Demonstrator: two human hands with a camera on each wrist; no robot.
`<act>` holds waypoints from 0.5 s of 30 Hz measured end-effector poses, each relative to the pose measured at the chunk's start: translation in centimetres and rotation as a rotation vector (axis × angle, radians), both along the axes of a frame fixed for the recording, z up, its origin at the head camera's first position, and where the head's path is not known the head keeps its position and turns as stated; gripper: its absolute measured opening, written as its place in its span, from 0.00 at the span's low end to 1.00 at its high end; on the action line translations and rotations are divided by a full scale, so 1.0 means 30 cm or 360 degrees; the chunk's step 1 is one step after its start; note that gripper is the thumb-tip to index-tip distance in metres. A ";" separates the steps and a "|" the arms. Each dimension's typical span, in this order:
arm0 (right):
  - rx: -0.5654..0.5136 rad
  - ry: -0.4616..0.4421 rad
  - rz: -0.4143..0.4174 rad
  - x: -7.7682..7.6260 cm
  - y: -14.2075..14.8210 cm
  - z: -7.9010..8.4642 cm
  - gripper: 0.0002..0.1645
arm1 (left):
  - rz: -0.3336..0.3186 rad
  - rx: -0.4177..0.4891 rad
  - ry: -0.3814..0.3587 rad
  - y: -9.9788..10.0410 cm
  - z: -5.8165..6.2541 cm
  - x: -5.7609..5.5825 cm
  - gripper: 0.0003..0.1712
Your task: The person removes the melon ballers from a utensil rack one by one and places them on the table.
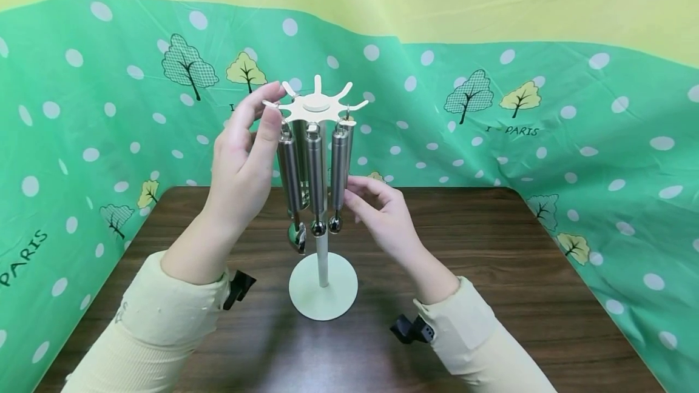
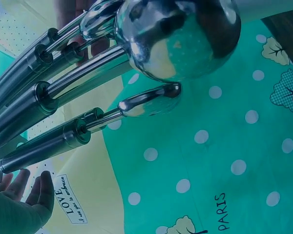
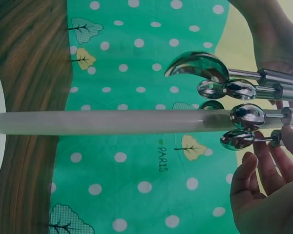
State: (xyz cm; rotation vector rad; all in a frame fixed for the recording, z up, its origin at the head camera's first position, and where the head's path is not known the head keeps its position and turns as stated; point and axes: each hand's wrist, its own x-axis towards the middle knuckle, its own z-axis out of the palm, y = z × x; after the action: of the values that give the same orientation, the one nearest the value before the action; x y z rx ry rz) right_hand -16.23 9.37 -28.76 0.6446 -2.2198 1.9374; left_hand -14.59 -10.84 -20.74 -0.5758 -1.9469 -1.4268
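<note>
A pale utensil stand point(image 1: 323, 284) with a hooked star-shaped top rises from the table on a round base. Steel-handled utensils with shiny rounded ends hang from it, including a front one point(image 1: 315, 168) and a left one point(image 1: 289, 174). My left hand point(image 1: 240, 156) holds the left side of the stand's top, its thumb and forefinger about a hook arm. At the right side, my right hand point(image 1: 382, 211) pinches a hanging utensil point(image 1: 338, 165) low on its handle. In the right wrist view, thumb and fingers lie on either side of a handle near the metal bulbs point(image 3: 237, 140).
The dark wooden table point(image 1: 464, 241) extends around the base. Behind and beside it hangs a green and yellow cloth point(image 1: 415, 102) with dots and trees. A black camera sits at each cuff. In the left wrist view a large rounded metal end point(image 2: 180, 39) is close.
</note>
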 end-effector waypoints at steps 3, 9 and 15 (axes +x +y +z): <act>0.0000 0.0009 0.0013 0.000 -0.008 -0.001 0.16 | 0.0007 -0.0005 0.0000 0.002 0.001 0.001 0.36; -0.0059 0.0029 0.0038 0.007 -0.011 -0.005 0.15 | 0.0054 -0.0028 0.0005 0.001 0.007 0.010 0.24; -0.0154 0.0043 0.0076 0.022 -0.002 0.003 0.14 | 0.0082 -0.0040 0.0020 0.000 0.014 0.016 0.22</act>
State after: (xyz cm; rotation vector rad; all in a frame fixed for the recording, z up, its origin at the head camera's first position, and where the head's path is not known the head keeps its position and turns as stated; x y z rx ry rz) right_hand -15.58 9.32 -28.65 0.7112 -2.0988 2.0317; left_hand -14.12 -10.85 -20.32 -0.5407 -1.9585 -1.3658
